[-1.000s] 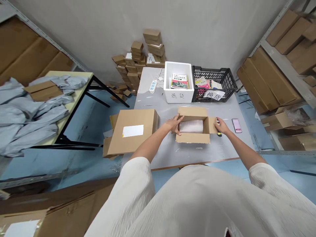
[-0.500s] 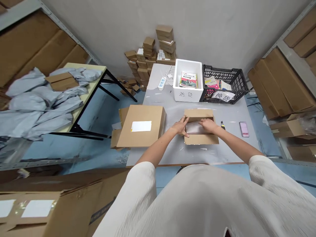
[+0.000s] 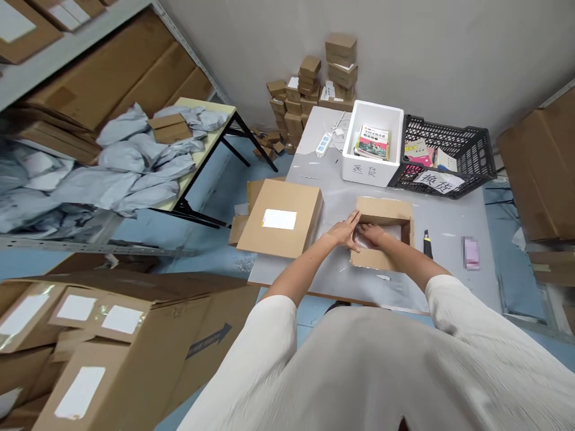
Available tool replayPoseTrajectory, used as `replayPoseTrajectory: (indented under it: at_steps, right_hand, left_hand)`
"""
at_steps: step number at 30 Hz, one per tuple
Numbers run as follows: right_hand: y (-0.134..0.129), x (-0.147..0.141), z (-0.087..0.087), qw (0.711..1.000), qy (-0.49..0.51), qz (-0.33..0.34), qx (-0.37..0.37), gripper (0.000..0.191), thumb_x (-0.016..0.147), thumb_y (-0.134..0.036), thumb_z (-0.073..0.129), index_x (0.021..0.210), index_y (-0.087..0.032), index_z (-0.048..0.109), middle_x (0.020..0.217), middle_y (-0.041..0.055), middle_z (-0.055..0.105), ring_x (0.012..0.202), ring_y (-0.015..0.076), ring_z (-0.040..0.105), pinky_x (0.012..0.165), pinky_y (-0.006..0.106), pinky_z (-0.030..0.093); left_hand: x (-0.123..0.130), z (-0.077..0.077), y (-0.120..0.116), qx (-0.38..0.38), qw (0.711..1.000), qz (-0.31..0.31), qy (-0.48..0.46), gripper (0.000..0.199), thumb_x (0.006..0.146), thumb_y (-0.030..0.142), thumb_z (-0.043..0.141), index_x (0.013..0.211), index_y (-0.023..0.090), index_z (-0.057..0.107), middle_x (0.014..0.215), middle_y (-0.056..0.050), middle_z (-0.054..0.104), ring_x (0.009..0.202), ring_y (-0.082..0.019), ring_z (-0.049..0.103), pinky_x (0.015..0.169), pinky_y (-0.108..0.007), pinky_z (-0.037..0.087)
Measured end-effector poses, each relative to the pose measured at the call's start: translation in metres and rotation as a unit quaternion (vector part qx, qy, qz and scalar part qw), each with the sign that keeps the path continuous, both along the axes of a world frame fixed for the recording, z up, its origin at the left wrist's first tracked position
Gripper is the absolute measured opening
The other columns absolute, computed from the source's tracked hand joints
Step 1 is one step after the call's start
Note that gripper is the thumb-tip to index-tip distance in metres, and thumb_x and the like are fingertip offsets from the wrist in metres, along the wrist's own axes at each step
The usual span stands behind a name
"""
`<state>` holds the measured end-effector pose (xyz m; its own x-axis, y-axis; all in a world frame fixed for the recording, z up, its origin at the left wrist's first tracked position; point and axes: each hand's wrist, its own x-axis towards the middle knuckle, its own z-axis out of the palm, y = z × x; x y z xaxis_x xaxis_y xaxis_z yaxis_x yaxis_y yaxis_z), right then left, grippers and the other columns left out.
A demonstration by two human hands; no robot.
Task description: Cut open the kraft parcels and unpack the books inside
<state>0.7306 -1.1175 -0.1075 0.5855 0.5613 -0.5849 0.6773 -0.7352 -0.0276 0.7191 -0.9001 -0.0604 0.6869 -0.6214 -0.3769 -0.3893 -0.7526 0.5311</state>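
A small open cardboard box (image 3: 386,208) lies on the grey table with its long flaps folded out. Across its left end my left hand (image 3: 345,232) is spread, thumb near one corner and fingers near the other, holding the box. My right hand (image 3: 374,234) reaches inside, its fingers stretched out flat over a pale, shiny material (image 3: 393,232) on the bottom. What lies beneath that material is hidden. To the right of the box is a black and yellow utility knife (image 3: 427,245).
A larger closed carton (image 3: 287,200) with a white label stands to the left. Behind are a white foam box (image 3: 371,173) and a black crate (image 3: 476,161), both with books. A blurred pink item (image 3: 471,252) lies at right. Grey parcels (image 3: 135,155) cover another table.
My right hand has slid left inside the box, closer to my left hand, and its fingers now lie flatter. My view has turned, so everything appears shifted.
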Motion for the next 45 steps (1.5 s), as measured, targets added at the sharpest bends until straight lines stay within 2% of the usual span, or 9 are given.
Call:
replayPoseTrajectory:
  at_steps: [5, 9, 12, 16, 23, 29, 37, 41, 45]
  right_hand:
    - [0.0, -0.002, -0.029, 1.0, -0.003, 0.019, -0.005, 0.079, 0.089, -0.016, 0.076, 0.163, -0.027, 0.055, 0.162, 0.0204, 0.057, 0.143, 0.0368, 0.062, 0.113, 0.047, 0.052]
    - [-0.004, -0.001, -0.037, 0.998, -0.019, 0.057, -0.007, 0.082, 0.089, -0.016, 0.074, 0.166, -0.031, 0.05, 0.169, 0.0181, 0.05, 0.147, 0.0367, 0.057, 0.112, 0.048, 0.053]
    - [-0.004, 0.002, -0.037, 0.996, -0.038, 0.074, 0.017, 0.074, 0.092, -0.015, 0.07, 0.163, -0.03, 0.053, 0.171, 0.0164, 0.049, 0.147, 0.0342, 0.056, 0.113, 0.046, 0.052]
    - [0.0, 0.007, -0.032, 0.994, -0.037, 0.098, 0.045, 0.061, 0.093, -0.011, 0.067, 0.152, -0.026, 0.062, 0.164, 0.014, 0.058, 0.141, 0.0301, 0.057, 0.115, 0.045, 0.048]
    - [0.015, 0.009, -0.026, 0.992, -0.023, 0.117, 0.026, 0.047, 0.096, -0.013, 0.066, 0.141, -0.027, 0.069, 0.155, 0.0111, 0.067, 0.135, 0.0289, 0.06, 0.114, 0.043, 0.047]
    - [0.025, 0.008, -0.022, 0.99, -0.032, 0.132, 0.023, 0.055, 0.086, -0.016, 0.077, 0.139, -0.027, 0.071, 0.144, 0.0108, 0.072, 0.134, 0.0307, 0.06, 0.111, 0.043, 0.048]
    - [0.022, -0.004, -0.001, 0.993, -0.045, 0.104, 0.012, 0.035, 0.098, -0.016, 0.061, 0.129, -0.025, 0.074, 0.147, 0.0127, 0.068, 0.134, 0.0304, 0.056, 0.11, 0.043, 0.045]
    - [0.015, -0.012, 0.02, 0.995, -0.055, 0.089, -0.001, 0.036, 0.101, -0.015, 0.056, 0.131, -0.021, 0.075, 0.138, 0.0152, 0.073, 0.128, 0.0309, 0.057, 0.109, 0.042, 0.042]
    - [-0.003, -0.014, 0.049, 0.995, -0.061, 0.075, 0.02, 0.038, 0.101, -0.009, 0.054, 0.129, -0.018, 0.077, 0.128, 0.0178, 0.076, 0.119, 0.031, 0.061, 0.106, 0.041, 0.041]
  left_hand:
    - [-0.002, -0.005, 0.004, -0.008, 1.0, -0.001, -0.006, 0.173, 0.064, 0.085, 0.088, 0.178, 0.023, -0.026, 0.188, -0.024, -0.016, 0.153, -0.049, 0.057, 0.112, -0.048, 0.052]
    - [-0.003, -0.006, 0.004, -0.004, 1.0, -0.003, -0.011, 0.173, 0.064, 0.085, 0.089, 0.179, 0.023, -0.024, 0.188, -0.025, -0.015, 0.156, -0.048, 0.054, 0.114, -0.047, 0.051]
    - [-0.003, -0.007, 0.005, -0.006, 1.0, -0.004, -0.01, 0.173, 0.064, 0.085, 0.088, 0.178, 0.024, -0.027, 0.188, -0.024, -0.015, 0.156, -0.048, 0.053, 0.115, -0.048, 0.051]
    - [-0.004, -0.006, 0.005, -0.008, 1.0, 0.0, -0.002, 0.173, 0.065, 0.084, 0.088, 0.177, 0.026, -0.03, 0.189, -0.021, -0.015, 0.156, -0.049, 0.053, 0.116, -0.049, 0.052]
    - [-0.005, 0.0, 0.005, 0.003, 1.0, 0.004, 0.009, 0.172, 0.066, 0.083, 0.089, 0.178, 0.024, -0.028, 0.188, -0.021, -0.018, 0.159, -0.051, 0.048, 0.12, -0.051, 0.048]
    - [-0.005, 0.001, 0.004, 0.004, 1.0, 0.002, 0.009, 0.174, 0.064, 0.083, 0.09, 0.176, 0.026, -0.031, 0.188, -0.021, -0.017, 0.162, -0.05, 0.044, 0.12, -0.051, 0.048]
    - [-0.004, -0.002, 0.001, 0.016, 1.0, 0.013, 0.004, 0.175, 0.062, 0.085, 0.09, 0.178, 0.026, -0.027, 0.188, -0.022, -0.015, 0.159, -0.052, 0.048, 0.122, -0.052, 0.047]
    - [-0.002, -0.002, 0.0, 0.026, 1.0, 0.014, 0.006, 0.177, 0.06, 0.088, 0.09, 0.178, 0.027, -0.028, 0.188, -0.022, -0.017, 0.157, -0.052, 0.051, 0.12, -0.052, 0.049]
    - [-0.001, 0.003, -0.003, 0.037, 0.999, 0.013, 0.005, 0.179, 0.058, 0.091, 0.088, 0.177, 0.027, -0.03, 0.188, -0.023, -0.017, 0.157, -0.052, 0.05, 0.119, -0.052, 0.048]
